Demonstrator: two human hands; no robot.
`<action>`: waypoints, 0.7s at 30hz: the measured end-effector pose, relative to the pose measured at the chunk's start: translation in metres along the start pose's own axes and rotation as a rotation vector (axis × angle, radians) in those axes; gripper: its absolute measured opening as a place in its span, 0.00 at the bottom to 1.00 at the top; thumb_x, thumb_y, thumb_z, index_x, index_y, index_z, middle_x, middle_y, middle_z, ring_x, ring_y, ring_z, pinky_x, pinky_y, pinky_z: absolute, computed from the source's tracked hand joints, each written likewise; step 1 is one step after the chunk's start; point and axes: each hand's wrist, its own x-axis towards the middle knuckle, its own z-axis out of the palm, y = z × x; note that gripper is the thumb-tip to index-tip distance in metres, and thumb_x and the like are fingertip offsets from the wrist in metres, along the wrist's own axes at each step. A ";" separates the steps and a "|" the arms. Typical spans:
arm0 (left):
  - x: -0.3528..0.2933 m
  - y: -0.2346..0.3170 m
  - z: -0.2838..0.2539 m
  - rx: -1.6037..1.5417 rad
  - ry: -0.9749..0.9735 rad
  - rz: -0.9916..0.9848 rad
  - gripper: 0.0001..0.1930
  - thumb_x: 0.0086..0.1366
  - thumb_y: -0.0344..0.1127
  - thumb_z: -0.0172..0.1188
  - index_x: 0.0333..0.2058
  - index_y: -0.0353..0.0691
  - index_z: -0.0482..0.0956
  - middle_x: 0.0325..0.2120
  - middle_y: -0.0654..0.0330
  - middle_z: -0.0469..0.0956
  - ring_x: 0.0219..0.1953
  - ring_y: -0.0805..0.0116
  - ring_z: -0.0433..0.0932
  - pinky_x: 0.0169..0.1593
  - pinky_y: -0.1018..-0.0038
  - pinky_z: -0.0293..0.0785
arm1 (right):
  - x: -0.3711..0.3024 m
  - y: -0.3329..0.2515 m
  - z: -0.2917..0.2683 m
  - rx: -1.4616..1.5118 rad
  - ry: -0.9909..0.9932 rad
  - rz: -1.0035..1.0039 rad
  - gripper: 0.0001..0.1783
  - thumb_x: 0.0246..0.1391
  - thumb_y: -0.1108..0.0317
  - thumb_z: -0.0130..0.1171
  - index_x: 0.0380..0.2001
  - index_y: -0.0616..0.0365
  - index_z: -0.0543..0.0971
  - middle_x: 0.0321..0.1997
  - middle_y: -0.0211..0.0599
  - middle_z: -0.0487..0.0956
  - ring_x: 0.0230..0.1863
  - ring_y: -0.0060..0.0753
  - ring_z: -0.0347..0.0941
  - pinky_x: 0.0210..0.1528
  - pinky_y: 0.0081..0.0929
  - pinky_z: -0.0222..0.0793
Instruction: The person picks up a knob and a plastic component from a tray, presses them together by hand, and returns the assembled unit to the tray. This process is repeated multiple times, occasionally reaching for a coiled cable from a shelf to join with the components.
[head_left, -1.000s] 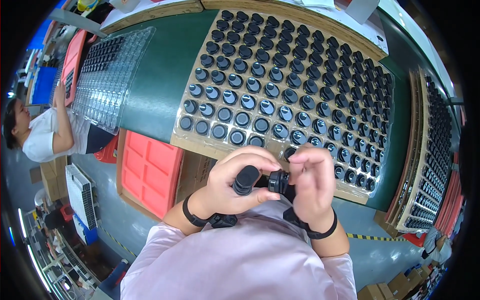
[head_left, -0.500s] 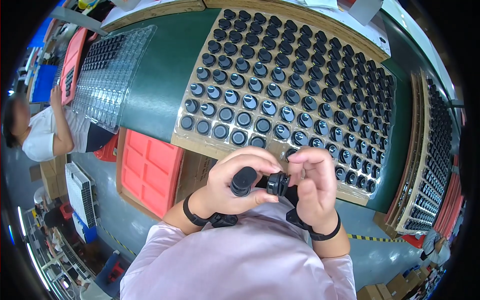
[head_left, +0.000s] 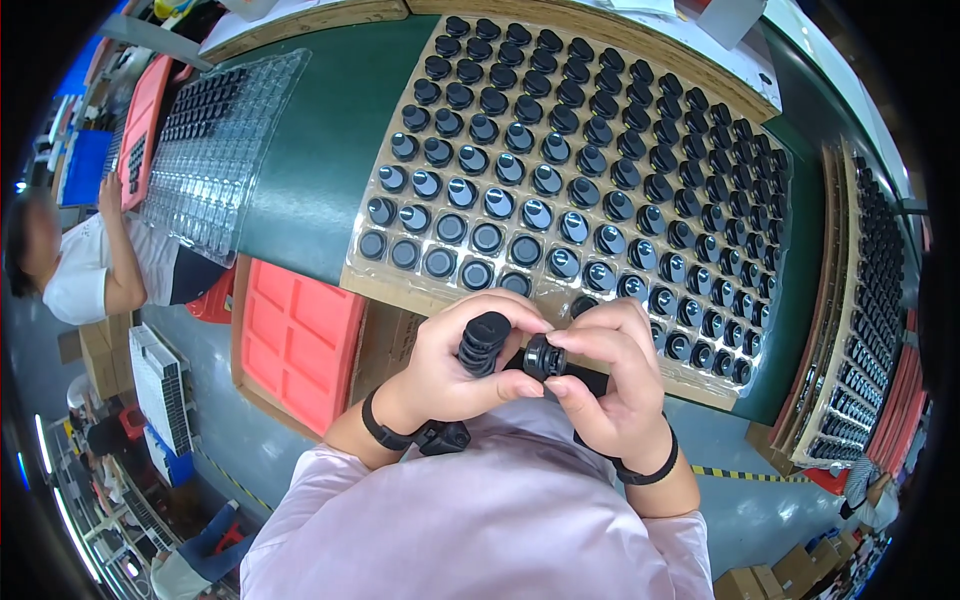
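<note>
Left fingers (head_left: 518, 309) and right fingers (head_left: 602, 345) in a pinch on a black part (head_left: 541, 357), green tabletop (head_left: 315, 165) ahead, grey floor (head_left: 212, 385) below.

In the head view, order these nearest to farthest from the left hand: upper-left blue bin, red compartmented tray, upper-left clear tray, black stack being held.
1. Black stack: within the left hand.
2. Red compartmented tray: left of the hand.
3. Clear tray: upper left, farther out.
4. Blue bin: farthest, near the picture's left edge.
</note>
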 end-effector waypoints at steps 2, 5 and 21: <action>0.002 -0.001 -0.002 0.045 0.002 -0.003 0.25 0.51 0.40 0.73 0.42 0.32 0.75 0.37 0.55 0.76 0.28 0.76 0.71 0.31 0.79 0.68 | 0.001 0.001 -0.001 0.005 0.003 0.028 0.16 0.49 0.64 0.64 0.38 0.62 0.76 0.34 0.40 0.73 0.35 0.35 0.67 0.39 0.27 0.62; -0.004 -0.003 -0.008 -0.021 0.000 -0.069 0.25 0.54 0.48 0.68 0.40 0.32 0.75 0.34 0.55 0.77 0.25 0.77 0.69 0.29 0.79 0.66 | 0.002 0.005 -0.002 -0.016 0.051 0.107 0.15 0.47 0.67 0.64 0.38 0.62 0.77 0.34 0.39 0.73 0.35 0.35 0.67 0.39 0.27 0.62; -0.020 -0.017 -0.030 -0.440 -0.228 -0.403 0.34 0.67 0.62 0.40 0.28 0.31 0.75 0.23 0.56 0.75 0.20 0.76 0.67 0.24 0.80 0.61 | 0.003 0.020 0.021 -0.638 -0.020 0.182 0.16 0.37 0.72 0.68 0.35 0.56 0.78 0.34 0.33 0.76 0.37 0.40 0.69 0.41 0.35 0.60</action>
